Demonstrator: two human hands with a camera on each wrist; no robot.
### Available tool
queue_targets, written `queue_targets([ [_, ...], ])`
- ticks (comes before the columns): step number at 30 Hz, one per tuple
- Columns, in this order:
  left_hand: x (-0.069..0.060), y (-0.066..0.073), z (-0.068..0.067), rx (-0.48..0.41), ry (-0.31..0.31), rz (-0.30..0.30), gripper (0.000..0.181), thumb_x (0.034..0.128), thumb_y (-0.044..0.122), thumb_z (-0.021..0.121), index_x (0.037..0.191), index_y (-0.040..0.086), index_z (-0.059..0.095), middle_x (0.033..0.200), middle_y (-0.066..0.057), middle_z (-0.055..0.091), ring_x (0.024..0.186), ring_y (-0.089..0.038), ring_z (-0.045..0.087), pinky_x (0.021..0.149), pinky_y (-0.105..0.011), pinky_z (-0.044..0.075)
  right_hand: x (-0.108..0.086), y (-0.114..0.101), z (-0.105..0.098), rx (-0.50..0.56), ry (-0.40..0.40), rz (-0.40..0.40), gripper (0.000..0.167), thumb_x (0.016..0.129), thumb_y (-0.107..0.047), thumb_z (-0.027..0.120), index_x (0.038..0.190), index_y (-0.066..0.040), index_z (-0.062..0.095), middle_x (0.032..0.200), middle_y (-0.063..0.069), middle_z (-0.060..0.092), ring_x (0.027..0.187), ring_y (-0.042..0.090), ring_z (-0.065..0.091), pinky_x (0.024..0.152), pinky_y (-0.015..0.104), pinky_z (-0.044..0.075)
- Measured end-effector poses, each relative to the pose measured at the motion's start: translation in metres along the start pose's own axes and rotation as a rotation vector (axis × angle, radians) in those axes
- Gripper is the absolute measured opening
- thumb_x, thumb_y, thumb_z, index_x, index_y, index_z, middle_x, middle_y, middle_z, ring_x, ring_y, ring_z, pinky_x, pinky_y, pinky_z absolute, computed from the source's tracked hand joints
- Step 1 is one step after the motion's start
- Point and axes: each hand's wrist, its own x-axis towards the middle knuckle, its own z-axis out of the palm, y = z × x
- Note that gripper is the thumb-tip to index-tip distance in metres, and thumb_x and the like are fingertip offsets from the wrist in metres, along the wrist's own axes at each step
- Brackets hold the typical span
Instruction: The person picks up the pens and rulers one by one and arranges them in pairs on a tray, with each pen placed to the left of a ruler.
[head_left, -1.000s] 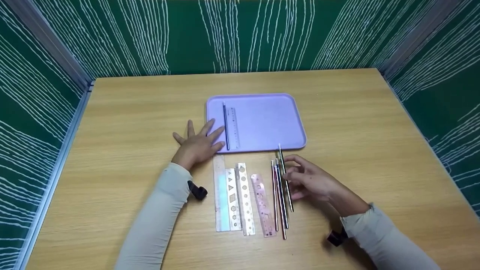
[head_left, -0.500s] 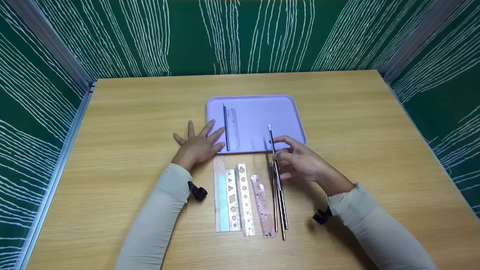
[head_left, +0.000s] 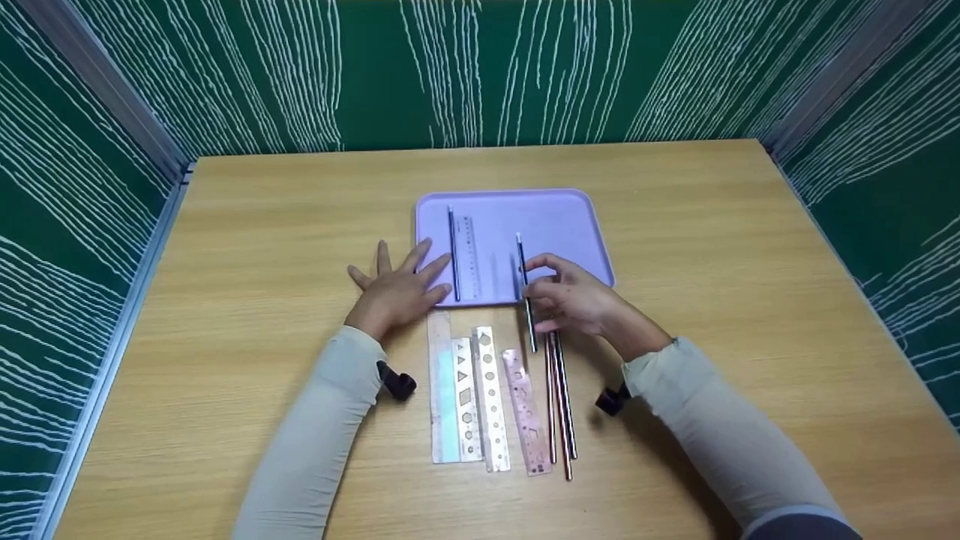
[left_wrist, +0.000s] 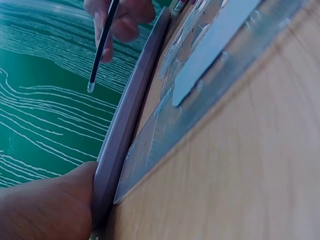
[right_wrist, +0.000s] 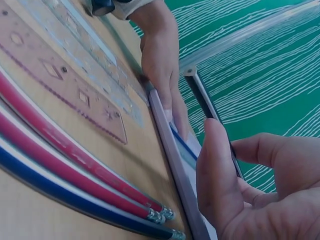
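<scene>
White-streaked green walls (head_left: 379, 75) on three sides of a wood-grained tabletop (head_left: 270, 217)

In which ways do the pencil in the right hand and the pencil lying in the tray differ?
The held pencil is pinched in the right hand; the lying pencil rests beside the ruler in the tray. The held pencil reaches past the tray; the lying pencil is wholly inside. The held pencil looks black, the lying pencil dark blue. Both are slim and dark.
</scene>
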Motion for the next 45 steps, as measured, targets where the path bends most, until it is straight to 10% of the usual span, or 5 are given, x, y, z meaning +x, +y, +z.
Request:
queue_targets([
  [34,0.002,-0.002,0.001,0.005,0.0,-0.016,0.061,0.1011,0.071,0.03,0.158,0.056,0.012,0.172,0.016,-0.01,0.15,-0.057,-0.021,0.096,-0.092,-0.013,0.073,-0.038,0.018,-0.071,0.077,-0.037,0.046,0.099,-0.009,0.061,0.143,-0.015,0.05,0.105,0.02,0.064,0.077,0.024,0.069,0.063,0.04,0.064],
  [45,0.004,0.001,0.001,0.011,-0.006,-0.014,0.061,0.1017,0.07,0.031,0.158,0.056,0.012,0.172,0.017,-0.01,0.15,-0.057,-0.021,0.096,-0.093,-0.011,0.088,-0.038,0.021,-0.099,0.138,-0.034,0.046,0.096,-0.004,0.063,0.14,-0.014,0.052,0.082,0.01,0.063,0.065,0.018,0.062,0.056,0.035,0.062],
])
